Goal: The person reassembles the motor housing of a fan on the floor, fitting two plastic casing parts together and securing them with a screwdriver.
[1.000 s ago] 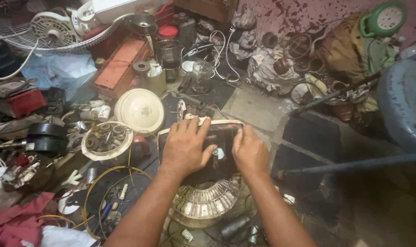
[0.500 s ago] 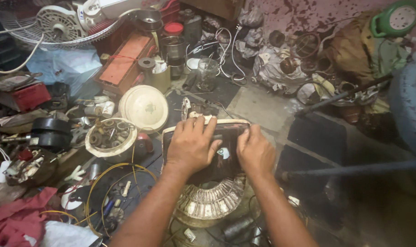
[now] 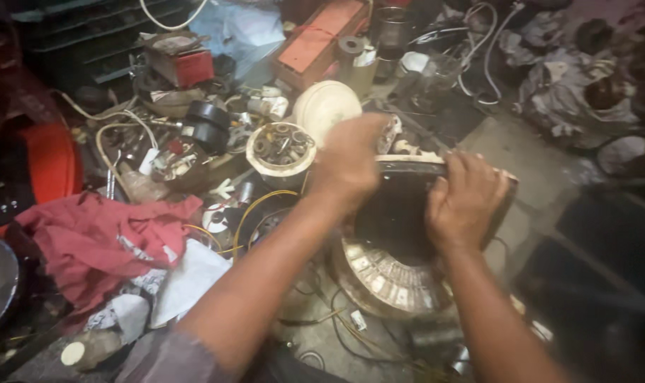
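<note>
- Gripping with both hands, I have a dark, flat-sided housing [image 3: 400, 206] pressed down over a ribbed round metal motor part [image 3: 390, 276] on the floor.
- My left hand [image 3: 351, 163] is blurred; its fingers curl over the housing's upper left edge, closed on it as far as I can tell.
- My right hand [image 3: 468, 202] lies flat on the housing's right side, fingers spread and bent over the pale top rim, holding it firmly.
- Just left of my left hand sits a white bowl [image 3: 280, 149] full of small metal parts, with a cream domed cover [image 3: 326, 106] just behind it.
- A yellow wire [image 3: 255, 209] loops on the floor below the bowl.
- Further left lies a crumpled red cloth [image 3: 99, 241], well apart from the housing.
</note>
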